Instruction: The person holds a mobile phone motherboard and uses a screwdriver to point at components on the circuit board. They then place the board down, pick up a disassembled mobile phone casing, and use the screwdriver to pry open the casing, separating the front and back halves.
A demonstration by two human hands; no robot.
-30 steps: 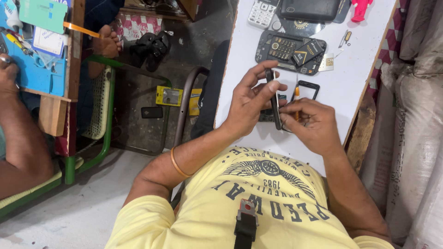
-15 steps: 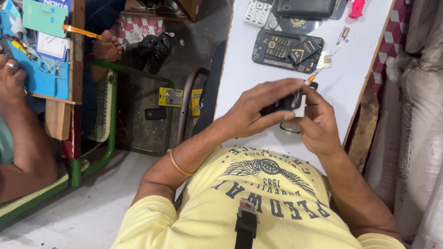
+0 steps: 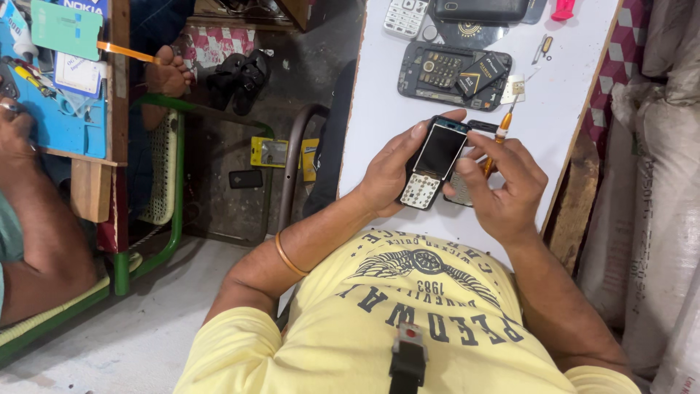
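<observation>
The left hand (image 3: 390,171) was clamped around a small black candy-bar mobile phone with a dark screen and pale keypad (image 3: 433,162), thumb along its far edge and fingers under its left side, holding it above the near part of the white worktable (image 3: 379,87). The right hand (image 3: 503,182) was closed on a slim screwdriver with an orange handle (image 3: 499,140), its fingertips touching the phone's right side; a second dark phone part (image 3: 461,191) lay just beneath, partly hidden by the fingers.

Farther along the table lay an opened dark grey phone body with a keypad (image 3: 437,73), and a black rectangular battery (image 3: 481,73) rested on its right part. Beyond that sat a white keypad panel (image 3: 402,16) and a black phone casing (image 3: 481,9), with a pink object (image 3: 563,9) to their right. Far to the left, another person's forearm (image 3: 33,219) lay near a blue work mat (image 3: 62,128).
</observation>
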